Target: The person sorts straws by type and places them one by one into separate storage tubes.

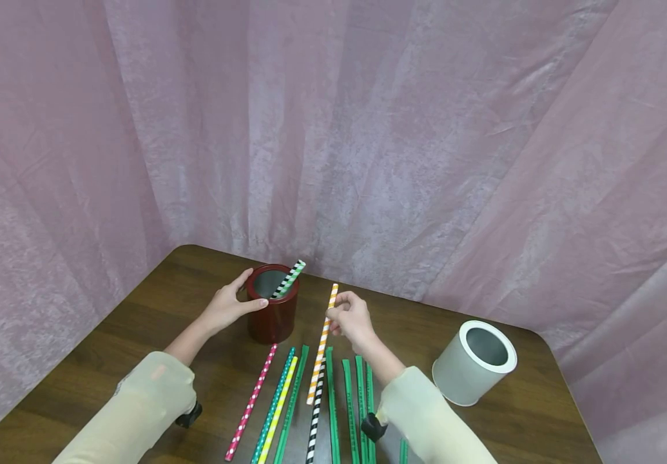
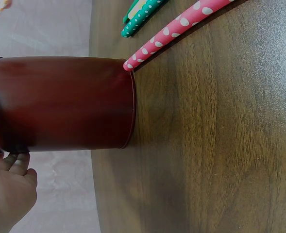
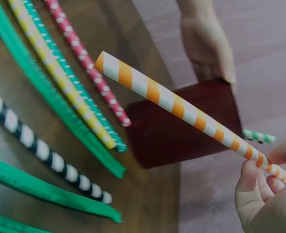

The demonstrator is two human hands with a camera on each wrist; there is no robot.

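A dark red can (image 1: 273, 309) (image 2: 60, 104) (image 3: 181, 124) stands on the brown table (image 1: 136, 322) with a green-and-white striped straw (image 1: 289, 278) (image 3: 258, 137) leaning out of it. My left hand (image 1: 230, 303) (image 2: 7, 184) grips the can's rim and side. To its right, my right hand (image 1: 352, 317) (image 3: 266, 194) pinches an orange-and-white striped straw (image 1: 321, 345) (image 3: 181, 109) near its top end and holds it tilted above the table.
Several straws lie in a row at the near edge: a pink dotted straw (image 1: 251, 403) (image 2: 181, 24), a teal straw (image 1: 275, 403), a yellow straw (image 1: 278, 412), a black-and-white straw (image 1: 314, 422) and plain green straws (image 1: 349, 412). A white can (image 1: 473, 362) stands at the right.
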